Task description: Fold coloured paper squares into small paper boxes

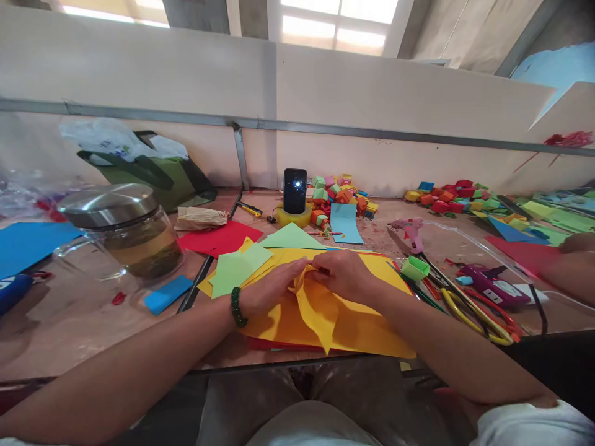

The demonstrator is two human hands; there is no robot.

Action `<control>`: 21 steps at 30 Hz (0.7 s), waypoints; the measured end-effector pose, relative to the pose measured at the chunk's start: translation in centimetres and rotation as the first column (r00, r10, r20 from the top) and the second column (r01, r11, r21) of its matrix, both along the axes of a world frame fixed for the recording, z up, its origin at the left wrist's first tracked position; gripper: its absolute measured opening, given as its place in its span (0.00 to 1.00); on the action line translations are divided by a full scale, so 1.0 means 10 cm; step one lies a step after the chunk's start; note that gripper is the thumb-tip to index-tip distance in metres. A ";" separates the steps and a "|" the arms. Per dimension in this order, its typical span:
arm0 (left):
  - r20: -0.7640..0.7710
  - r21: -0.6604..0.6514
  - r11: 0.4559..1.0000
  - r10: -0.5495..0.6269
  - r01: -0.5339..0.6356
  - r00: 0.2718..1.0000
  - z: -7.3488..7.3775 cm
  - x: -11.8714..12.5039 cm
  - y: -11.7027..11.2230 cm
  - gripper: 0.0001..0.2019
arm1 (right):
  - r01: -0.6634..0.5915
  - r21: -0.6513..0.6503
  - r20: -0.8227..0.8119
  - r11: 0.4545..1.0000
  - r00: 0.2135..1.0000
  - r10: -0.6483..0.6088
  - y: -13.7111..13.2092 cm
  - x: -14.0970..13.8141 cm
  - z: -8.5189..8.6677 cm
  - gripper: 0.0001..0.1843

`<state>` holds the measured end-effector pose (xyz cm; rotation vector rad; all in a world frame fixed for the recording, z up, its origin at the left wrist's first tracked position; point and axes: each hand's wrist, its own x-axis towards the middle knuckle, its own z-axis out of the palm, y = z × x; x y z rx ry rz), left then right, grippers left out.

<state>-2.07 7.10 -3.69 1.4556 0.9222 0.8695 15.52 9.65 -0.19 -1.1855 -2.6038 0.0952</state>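
Observation:
Between my two hands is a folded piece of yellow paper (pixel 320 305), its pointed lower end hanging down toward me. My left hand (pixel 274 285), with a dark green bead bracelet (pixel 237 308) at the wrist, pinches the paper's upper left edge. My right hand (pixel 346 272) is closed on the upper right of the same piece, its fingertips partly hidden. Underneath lies a stack of larger yellow sheets (pixel 376 334). Light green paper pieces (pixel 239 269) rest on the stack's left side, close to my left hand.
A glass tea mug (pixel 139 241) stands at left beside a blue paper strip (pixel 168 294). A phone (pixel 295 191) leans upright on a tape roll (pixel 294 217), near heaped paper cubes (pixel 344 195). Right are a pink glue gun (pixel 411 234), cords and another person's hand (pixel 574 266).

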 end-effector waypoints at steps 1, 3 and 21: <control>0.049 -0.031 0.998 -0.052 0.054 0.997 -0.02 0.01 0.00 0.27 | 0.008 0.017 0.021 1.000 1.000 -0.008 -0.01 -0.01 0.00 0.11; 0.142 -0.075 0.987 -0.129 0.141 0.981 -0.03 0.03 0.00 0.28 | 0.020 0.047 0.050 0.999 0.999 -0.022 -0.02 -0.03 -0.02 0.11; -0.251 0.119 0.980 0.182 -0.156 0.951 0.23 -0.10 0.04 0.15 | -0.064 -0.117 -0.310 0.991 0.950 0.025 0.03 -0.01 -0.10 0.06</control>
